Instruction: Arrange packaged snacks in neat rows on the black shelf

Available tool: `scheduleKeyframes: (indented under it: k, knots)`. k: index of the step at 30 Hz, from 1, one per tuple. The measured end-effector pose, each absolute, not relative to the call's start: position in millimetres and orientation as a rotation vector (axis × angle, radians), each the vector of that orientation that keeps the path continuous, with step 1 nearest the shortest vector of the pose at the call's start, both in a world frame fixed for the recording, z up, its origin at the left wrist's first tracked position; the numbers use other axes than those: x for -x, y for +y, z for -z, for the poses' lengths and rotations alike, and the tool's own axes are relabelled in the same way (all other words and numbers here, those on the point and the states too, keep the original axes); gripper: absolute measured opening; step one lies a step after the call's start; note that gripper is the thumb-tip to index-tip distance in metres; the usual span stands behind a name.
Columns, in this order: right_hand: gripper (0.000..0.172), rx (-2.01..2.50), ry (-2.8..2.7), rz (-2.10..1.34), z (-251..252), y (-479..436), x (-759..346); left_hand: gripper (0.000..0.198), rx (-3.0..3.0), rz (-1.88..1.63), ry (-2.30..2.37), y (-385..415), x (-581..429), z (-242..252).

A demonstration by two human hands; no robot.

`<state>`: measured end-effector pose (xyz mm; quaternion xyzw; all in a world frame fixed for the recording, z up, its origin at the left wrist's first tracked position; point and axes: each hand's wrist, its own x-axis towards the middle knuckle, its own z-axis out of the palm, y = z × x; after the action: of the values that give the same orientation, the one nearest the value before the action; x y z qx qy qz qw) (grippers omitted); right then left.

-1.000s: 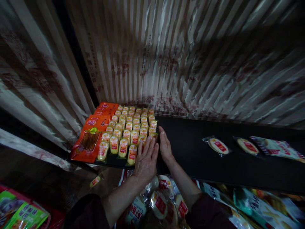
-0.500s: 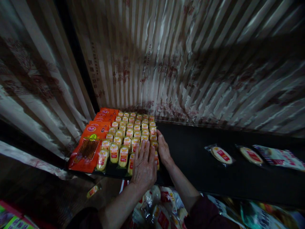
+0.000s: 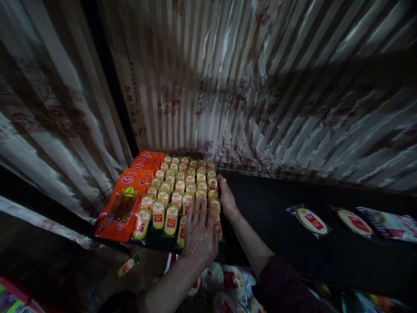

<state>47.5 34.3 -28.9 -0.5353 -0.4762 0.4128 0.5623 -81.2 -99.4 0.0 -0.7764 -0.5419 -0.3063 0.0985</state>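
Observation:
Small wrapped snack cakes stand in tight rows on a black shelf, yellow with red and white labels. My left hand lies flat on the front right of these rows, fingers stretched forward and nothing gripped. It hides some of the packs under it. Along the right side of the block, my right hand stands edge-on with extended fingers close against the outermost cakes; whether every finger touches is unclear. Orange snack bags overlap in a row at the block's left.
Farther right on the shelf lie two flat round wrapped pastries and a striped packet. More wrapped pastries sit below the front edge. One small pack lies low at left. A wrinkled printed sheet hangs behind.
The view has shifted slightly, so the shelf and its goods appear a little lower and farther right. Both hands keep nearly the same place against the cakes.

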Motion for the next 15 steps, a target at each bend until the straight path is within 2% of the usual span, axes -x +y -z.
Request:
scheduleKeyframes:
  k: [15]
  knots:
    - [0.071,1.259,-1.022,-1.095,21.4,41.1,-45.8,0.052,2.275,0.972,-1.627,-97.4,79.1,0.2]
